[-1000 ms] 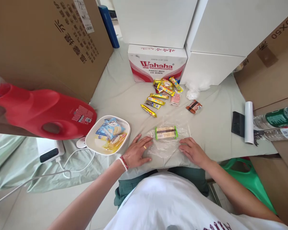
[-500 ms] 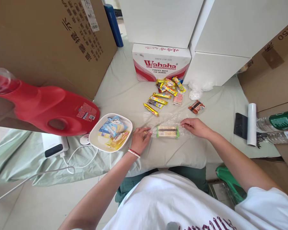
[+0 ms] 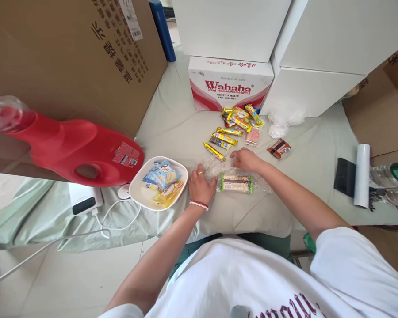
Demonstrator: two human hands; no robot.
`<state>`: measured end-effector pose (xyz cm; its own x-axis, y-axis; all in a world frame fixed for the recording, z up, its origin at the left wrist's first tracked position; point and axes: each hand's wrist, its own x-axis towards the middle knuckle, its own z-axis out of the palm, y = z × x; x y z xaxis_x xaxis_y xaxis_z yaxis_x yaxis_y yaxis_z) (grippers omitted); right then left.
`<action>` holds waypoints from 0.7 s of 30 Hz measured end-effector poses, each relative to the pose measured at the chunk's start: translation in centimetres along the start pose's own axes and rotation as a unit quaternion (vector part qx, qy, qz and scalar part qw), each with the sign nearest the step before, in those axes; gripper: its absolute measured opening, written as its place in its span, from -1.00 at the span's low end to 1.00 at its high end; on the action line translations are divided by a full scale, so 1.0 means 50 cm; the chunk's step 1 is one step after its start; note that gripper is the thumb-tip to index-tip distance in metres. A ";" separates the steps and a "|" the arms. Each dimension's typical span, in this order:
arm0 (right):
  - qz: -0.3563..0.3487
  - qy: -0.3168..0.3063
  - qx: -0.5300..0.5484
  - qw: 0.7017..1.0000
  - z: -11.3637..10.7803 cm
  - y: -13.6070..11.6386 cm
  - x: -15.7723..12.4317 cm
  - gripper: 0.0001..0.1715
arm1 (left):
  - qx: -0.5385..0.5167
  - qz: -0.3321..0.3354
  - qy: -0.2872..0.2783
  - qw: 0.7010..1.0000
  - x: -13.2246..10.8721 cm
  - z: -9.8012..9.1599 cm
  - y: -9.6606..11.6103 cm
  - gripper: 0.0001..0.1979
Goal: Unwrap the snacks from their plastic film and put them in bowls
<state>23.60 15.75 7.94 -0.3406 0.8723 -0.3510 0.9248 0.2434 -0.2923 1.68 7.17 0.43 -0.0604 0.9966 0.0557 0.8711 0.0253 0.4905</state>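
Note:
A green-ended packaged snack bar (image 3: 237,183) with a dark band lies flat on clear plastic film (image 3: 214,167), which is crumpled along its far left side. My left hand (image 3: 199,185) rests at the film's left edge, thumb apart from the fingers, beside the white bowl. Just beyond the bar, my right hand (image 3: 247,160) has its fingers curled together on the film's far edge. The white bowl (image 3: 134,191) holds a blue packet (image 3: 162,174) and a yellow packet (image 3: 170,194). Past my hands lie several yellow-wrapped bars (image 3: 224,138).
A brown-wrapped snack (image 3: 279,148), a pink packet (image 3: 252,136) and crumpled clear plastic (image 3: 280,126) lie farther back. The Wahaha carton (image 3: 232,84) stands behind them. At left are a red jug (image 3: 86,150) and a white power bank (image 3: 84,198); at right, a white roll (image 3: 362,176).
My right hand has moved left and away from me, from the film's right side to its far edge. The film's far left part is now bunched up. The view has shifted slightly.

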 end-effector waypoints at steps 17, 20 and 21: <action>-0.142 0.066 -0.063 0.986 0.138 -0.048 -0.222 -0.41 | -0.281 -0.016 -0.020 0.959 -0.017 -0.034 0.012 -0.96; -0.135 0.085 -0.049 0.986 0.156 -0.059 -0.226 -0.42 | -0.279 0.048 -0.055 0.957 -0.027 -0.034 0.066 -0.92; -0.131 0.093 -0.039 0.986 0.162 -0.061 -0.230 -0.44 | -0.260 0.079 -0.072 0.960 -0.032 -0.031 0.083 -0.89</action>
<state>23.32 1.53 5.64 -0.5385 0.8365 -0.1012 0.8224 0.4956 -0.2793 4.64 5.56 3.70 0.1531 0.9862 0.0634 0.5008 -0.1327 0.8553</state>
